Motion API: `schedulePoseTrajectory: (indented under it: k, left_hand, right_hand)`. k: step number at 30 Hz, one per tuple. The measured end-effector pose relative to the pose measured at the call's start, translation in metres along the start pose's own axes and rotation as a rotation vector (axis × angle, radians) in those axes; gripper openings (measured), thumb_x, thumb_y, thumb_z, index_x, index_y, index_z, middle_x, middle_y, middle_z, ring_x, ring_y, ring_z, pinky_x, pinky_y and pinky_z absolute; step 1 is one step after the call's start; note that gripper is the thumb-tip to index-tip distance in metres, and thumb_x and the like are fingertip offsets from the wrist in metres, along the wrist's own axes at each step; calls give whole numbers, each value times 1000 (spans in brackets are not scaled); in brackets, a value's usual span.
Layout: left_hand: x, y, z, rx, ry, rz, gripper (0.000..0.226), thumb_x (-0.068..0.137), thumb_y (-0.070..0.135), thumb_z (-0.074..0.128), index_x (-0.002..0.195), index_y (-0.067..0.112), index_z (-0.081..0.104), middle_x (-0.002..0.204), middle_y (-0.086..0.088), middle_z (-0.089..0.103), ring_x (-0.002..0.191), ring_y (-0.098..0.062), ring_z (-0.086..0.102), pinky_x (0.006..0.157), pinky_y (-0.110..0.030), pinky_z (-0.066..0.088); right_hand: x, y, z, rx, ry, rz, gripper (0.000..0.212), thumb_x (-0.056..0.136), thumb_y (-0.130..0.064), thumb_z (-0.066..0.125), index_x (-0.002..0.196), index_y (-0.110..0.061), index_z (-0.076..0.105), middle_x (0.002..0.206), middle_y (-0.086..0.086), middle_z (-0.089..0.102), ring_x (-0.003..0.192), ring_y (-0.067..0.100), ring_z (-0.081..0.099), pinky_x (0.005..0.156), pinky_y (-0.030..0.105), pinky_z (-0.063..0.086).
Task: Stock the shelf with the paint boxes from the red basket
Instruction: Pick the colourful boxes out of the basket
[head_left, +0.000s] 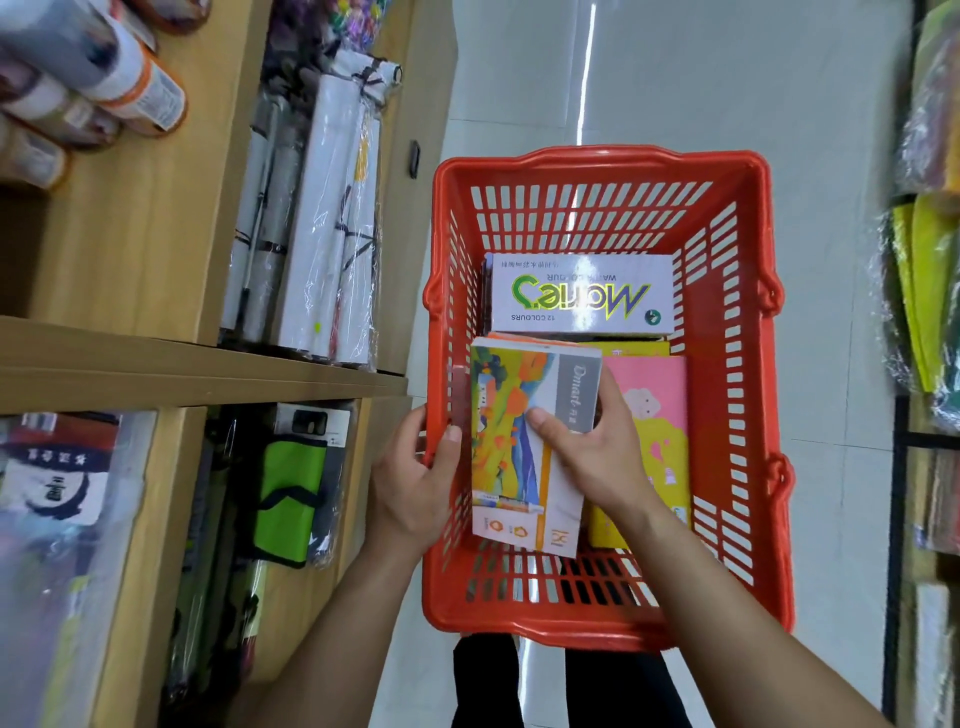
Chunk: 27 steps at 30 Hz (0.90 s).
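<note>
I see the right hand (587, 457) clamped across the box (524, 447), long axis toward me; left hand (415, 478) grips the basket (737, 364) wall beside it.

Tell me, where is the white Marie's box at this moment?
In the head view, the white Marie's box lies at the far end of the red basket, beyond the landscape-print box held by both hands.

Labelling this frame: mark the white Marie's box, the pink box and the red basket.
white Marie's box (582, 293), head view, on its lid.
pink box (657, 441), head view, on its pink cover.
red basket (727, 364), head view, on its right wall.
</note>
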<state>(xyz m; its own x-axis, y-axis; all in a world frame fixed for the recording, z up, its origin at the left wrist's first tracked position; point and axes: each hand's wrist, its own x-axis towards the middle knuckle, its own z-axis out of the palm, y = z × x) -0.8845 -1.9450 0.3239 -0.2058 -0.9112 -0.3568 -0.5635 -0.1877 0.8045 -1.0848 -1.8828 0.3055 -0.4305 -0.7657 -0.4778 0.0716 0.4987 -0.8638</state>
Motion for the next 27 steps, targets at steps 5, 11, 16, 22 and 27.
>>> schedulePoseTrajectory:
  k: [5, 11, 16, 22, 27]
  left_hand:
    - [-4, 12, -1, 172, 39, 8, 52, 93, 43, 63, 139, 22, 52, 112, 15, 63, 92, 6, 64, 74, -2, 43]
    - [-22, 37, -3, 329, 18, -31, 62, 95, 43, 63, 148, 16, 45, 137, -8, 54, 117, -12, 49, 95, -30, 37]
    - [-45, 81, -4, 231, 10, 21, 77, 83, 72, 53, 145, 26, 45, 141, -2, 53, 127, -12, 50, 104, -41, 45]
    - [-62, 151, 5, -271, -291, -50, 51, 81, 53, 74, 126, 65, 54, 124, 18, 73, 112, -7, 71, 87, -24, 59]
    - [-83, 199, -30, -442, -94, -29, 61, 71, 74, 76, 126, 50, 63, 119, 17, 76, 108, -7, 74, 82, -17, 57]
  right_hand:
    - [-7, -29, -29, 39, 85, -10, 78, 72, -54, 82, 140, -27, 56, 121, -11, 76, 108, 7, 75, 90, 29, 61]
    - [-27, -58, -63, 89, 114, 22, 70, 72, -50, 83, 135, -27, 61, 119, -6, 79, 105, 15, 78, 88, 38, 65]
    - [-44, -86, -79, 111, 48, 18, 70, 72, -49, 84, 134, -27, 61, 118, -4, 80, 102, 19, 80, 83, 38, 66]
    - [-61, -149, -82, 175, -82, -13, 48, 73, -47, 85, 118, -40, 70, 117, 3, 81, 100, 23, 81, 82, 39, 67]
    - [-83, -211, -80, 234, -180, -89, 58, 84, -44, 74, 139, -33, 62, 129, 2, 77, 112, 26, 77, 91, 45, 64]
